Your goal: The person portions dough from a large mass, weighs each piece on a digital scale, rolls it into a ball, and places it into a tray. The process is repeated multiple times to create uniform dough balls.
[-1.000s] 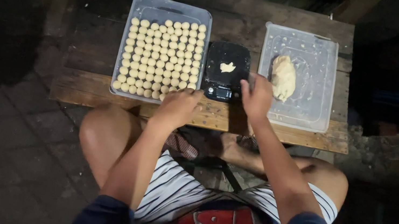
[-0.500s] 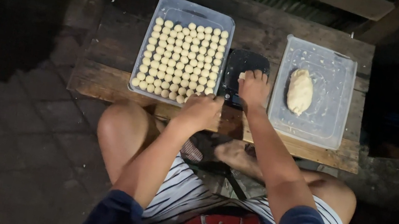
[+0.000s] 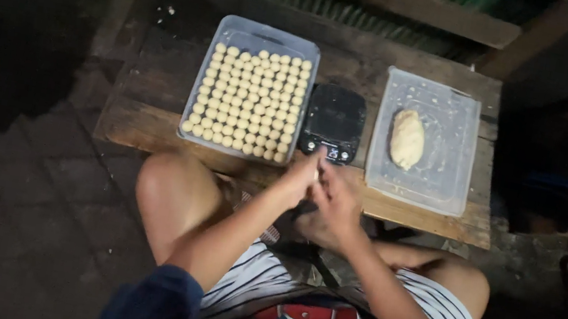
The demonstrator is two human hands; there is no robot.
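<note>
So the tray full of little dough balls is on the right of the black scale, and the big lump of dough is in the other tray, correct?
Not quite. The head view shows the tray of dough balls on the left of the black scale. The big lump of dough does lie in the other tray, which is on the scale's right.

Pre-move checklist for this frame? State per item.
1. Hands together: left hand and right hand meet in front of the table edge, ok.
2. Dough piece between the palms: hidden by the hands, cannot tell.
3. Free space in the tray of dough balls: rows look full except a gap at the front right corner, ok.
4. Scale platform bare: nothing on it, ok.
5. Dough lump in the right container: plenty remains, ok.
6. Wooden table supports all three items: ok.
</note>
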